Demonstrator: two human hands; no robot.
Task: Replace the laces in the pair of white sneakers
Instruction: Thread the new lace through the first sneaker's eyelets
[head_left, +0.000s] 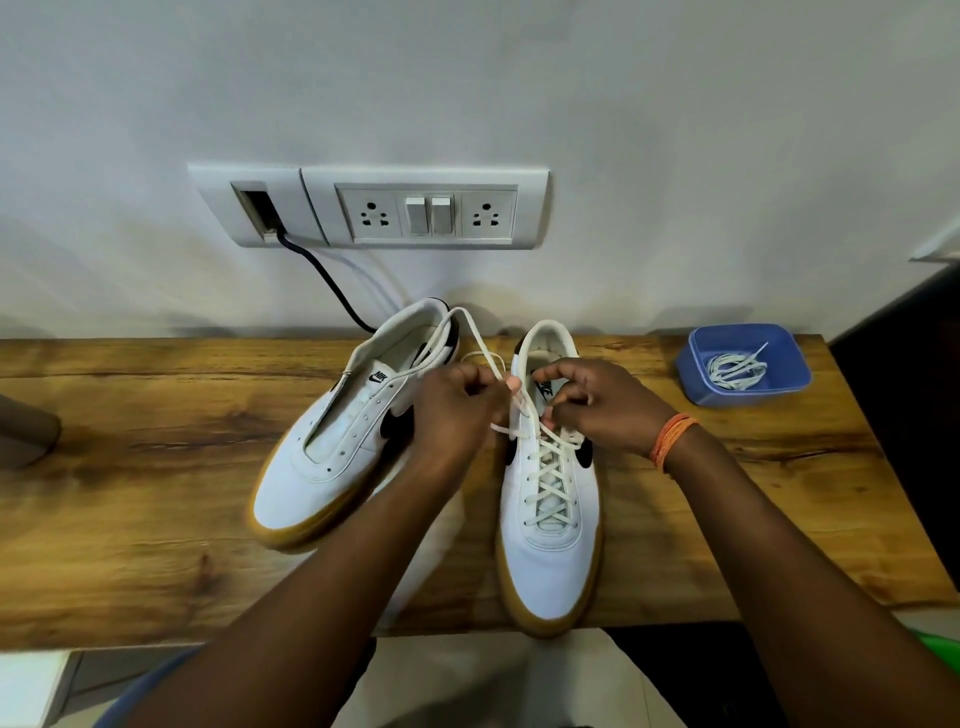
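Two white sneakers with gum soles stand on a wooden table (156, 519). The left sneaker (332, 457) has bare eyelets and lies angled with its toe towards me. The right sneaker (550, 519) carries a cream lace (550, 473) crossed up most of its eyelets. My left hand (457, 410) pinches a free lace end that loops up past the left shoe's heel. My right hand (597, 405) pinches the lace at the top eyelets, beside the tongue. An orange thread band circles my right wrist.
A blue plastic tub (696, 364) at the table's back right holds a bundle of white laces (737, 370). A wall socket panel (431, 208) with a black cable (332, 286) sits behind the shoes. A dark object sits at the left edge.
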